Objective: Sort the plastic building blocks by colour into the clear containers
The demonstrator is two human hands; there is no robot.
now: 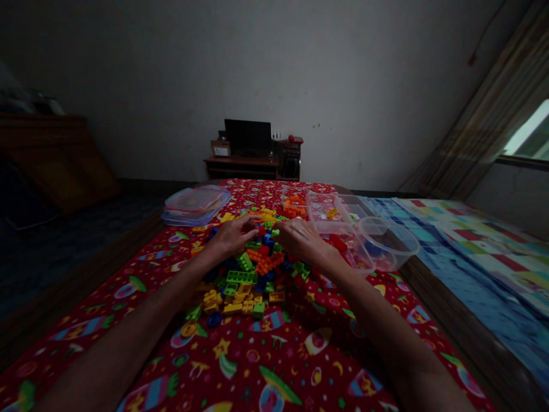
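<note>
A heap of small plastic building bricks [251, 274] in green, yellow, orange, blue and red lies on a red patterned cloth [274, 366]. My left hand [231, 234] rests on the far left of the heap, fingers curled on bricks that I cannot single out. My right hand [300, 237] sits opposite it on the far right of the heap, fingers bent down among the bricks. The two hands almost meet over a blue brick [266, 239]. What each hand pinches is hidden in the dim light.
Clear plastic boxes [343, 214] with sorted bricks stand at the right, a round clear tub [388, 243] beside them. Stacked clear lids [195, 205] lie at the far left. A chequered mat [472, 246] lies right; a low shelf with a dark screen [249, 140] stands by the wall.
</note>
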